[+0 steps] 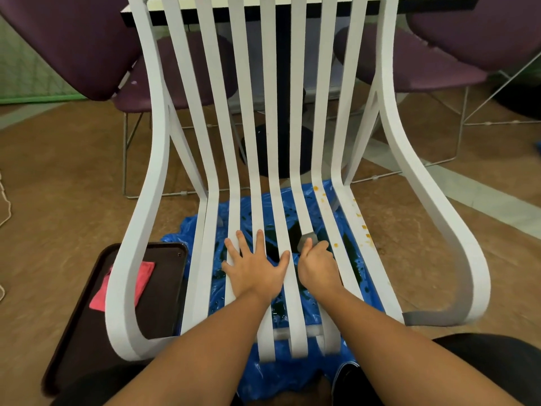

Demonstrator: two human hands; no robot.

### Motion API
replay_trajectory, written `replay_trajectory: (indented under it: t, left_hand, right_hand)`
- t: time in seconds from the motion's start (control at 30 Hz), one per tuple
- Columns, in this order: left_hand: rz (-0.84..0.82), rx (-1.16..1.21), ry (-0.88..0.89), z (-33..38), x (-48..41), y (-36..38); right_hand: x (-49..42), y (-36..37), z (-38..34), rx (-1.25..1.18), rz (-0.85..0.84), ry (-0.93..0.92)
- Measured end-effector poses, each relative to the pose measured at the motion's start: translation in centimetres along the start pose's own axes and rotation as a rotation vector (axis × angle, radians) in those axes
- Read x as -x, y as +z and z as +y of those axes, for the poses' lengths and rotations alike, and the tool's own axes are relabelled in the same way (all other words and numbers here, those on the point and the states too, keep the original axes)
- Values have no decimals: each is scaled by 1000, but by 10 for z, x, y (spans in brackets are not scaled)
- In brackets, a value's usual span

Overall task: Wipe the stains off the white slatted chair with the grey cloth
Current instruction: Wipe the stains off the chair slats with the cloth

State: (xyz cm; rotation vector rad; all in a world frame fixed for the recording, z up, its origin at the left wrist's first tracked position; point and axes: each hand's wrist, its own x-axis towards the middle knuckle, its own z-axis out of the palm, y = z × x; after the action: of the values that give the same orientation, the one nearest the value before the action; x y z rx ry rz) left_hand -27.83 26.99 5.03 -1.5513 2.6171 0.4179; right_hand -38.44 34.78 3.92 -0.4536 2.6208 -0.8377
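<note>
The left hand [254, 265] lies flat, fingers straight and spread, pressing on the seat slats of the chair [159, 112]. Just to its right, one slat between them, the right hand [317, 263] is clenched round the cloth [307, 239], a grey corner of which sticks out past the thumb; fist and cloth sit on the seat slats. Further right of this hand, orange stains [364, 227] dot the outer slats, some level with the knuckles and others beyond them towards the backrest. Under both hands, through the gaps, a crumpled blue sheet [278, 379] shows on the floor [58, 186]. Left of the left hand, partly behind the chair's curved armrest, a dark tray [164, 288] rests on the floor with a pink cloth [145, 273] on it. Well beyond the hands, behind the backrest, stand purple chairs [73, 45] and a table [433, 2] on a dark pedestal.
</note>
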Motion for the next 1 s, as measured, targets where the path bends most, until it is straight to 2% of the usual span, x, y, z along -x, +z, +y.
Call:
replay_trajectory:
  t: [0.13,0.3,0.57,0.77,1.0]
  left_hand:
    - [3,-2,2,0,-1,0]
    - [4,-6,0,0,-2,1]
    - [5,1,7,0,-3,3]
    - [1,4,9,0,-3,5]
    - [6,16,12,-2,-5,5]
  right_hand:
    - [-8,3,-2,30,16,-5]
    - [-22,3,-5,114,-78,-70]
    - [-59,17,-25,86,22,2]
    - [-95,24,-41,139,-3,-64]
    - [-137,30,-66,85,-66,2]
